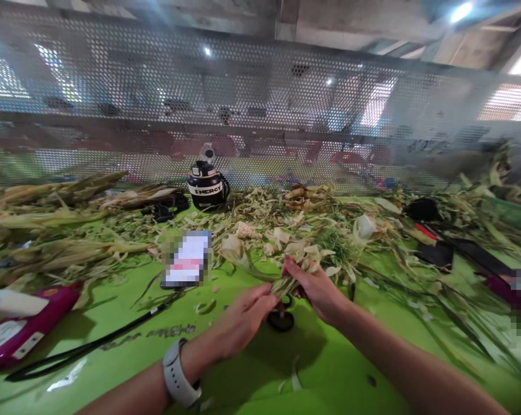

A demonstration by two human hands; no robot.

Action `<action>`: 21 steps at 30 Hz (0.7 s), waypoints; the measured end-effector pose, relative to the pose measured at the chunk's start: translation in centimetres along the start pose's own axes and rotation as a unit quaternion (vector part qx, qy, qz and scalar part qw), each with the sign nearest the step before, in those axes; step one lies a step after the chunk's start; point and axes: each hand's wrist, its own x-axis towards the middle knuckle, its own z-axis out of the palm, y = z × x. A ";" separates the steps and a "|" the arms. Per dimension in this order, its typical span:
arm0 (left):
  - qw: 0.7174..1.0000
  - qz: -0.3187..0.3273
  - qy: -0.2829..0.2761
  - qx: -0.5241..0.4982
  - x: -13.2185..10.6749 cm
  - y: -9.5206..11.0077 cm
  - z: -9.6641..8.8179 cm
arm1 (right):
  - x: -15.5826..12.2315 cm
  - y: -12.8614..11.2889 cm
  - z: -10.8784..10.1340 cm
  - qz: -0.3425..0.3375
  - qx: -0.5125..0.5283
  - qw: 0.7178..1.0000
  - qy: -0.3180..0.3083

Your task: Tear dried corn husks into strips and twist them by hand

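My left hand (243, 320), with a white watch on its wrist, is closed around the lower end of a bundle of pale green plant stems and husks (291, 275). My right hand (316, 288) grips the same bundle a little higher, its fingers wrapped round the leafy part. Both hands meet above the bright green table (329, 374), near its middle. A small black round object (281, 320) lies on the table just under the hands.
Husks, leaves and stalks (312, 230) are heaped across the table's far half. A black jug marked ENERGY (207, 185) stands at the back by a perforated metal screen (260, 115). A phone (188, 259), a black cable (91, 343) and a magenta device (18, 325) lie at left; black tools (435, 248) at right.
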 end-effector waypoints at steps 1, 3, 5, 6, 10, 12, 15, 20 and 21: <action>1.000 0.007 0.003 0.003 0.1 0.2 -0.1 | 0.1 -0.2 0.0 0.003 0.004 1.000 0.012; 1.000 0.014 0.004 0.017 0.4 0.2 -0.3 | 0.5 -0.6 -0.5 0.001 0.007 0.999 0.035; 0.999 0.019 0.014 0.046 0.7 -0.1 -0.7 | 1.3 -1.4 -1.7 -0.012 0.011 0.998 0.061; 0.997 0.023 0.025 0.067 0.9 -0.3 -1.0 | 1.8 -1.8 -2.6 -0.021 0.018 0.997 0.078; 0.987 0.049 0.069 0.136 1.4 -1.3 -1.9 | 3.2 -4.0 -6.5 -0.126 0.034 0.972 0.196; 0.983 0.050 0.081 0.156 1.6 -1.5 -2.0 | 2.9 -4.9 -7.3 -0.222 0.010 0.943 0.246; 0.978 0.035 0.086 0.184 1.7 -1.7 -1.9 | 1.2 -5.1 -6.1 -0.335 -0.126 0.914 0.191; 0.979 0.021 0.081 0.188 1.6 -1.7 -1.3 | -0.6 -2.4 -2.2 -0.266 -0.338 0.903 -0.007; 0.979 0.030 0.081 0.185 1.5 -1.7 -1.1 | -0.5 -1.7 -1.8 -0.243 -0.343 0.907 -0.020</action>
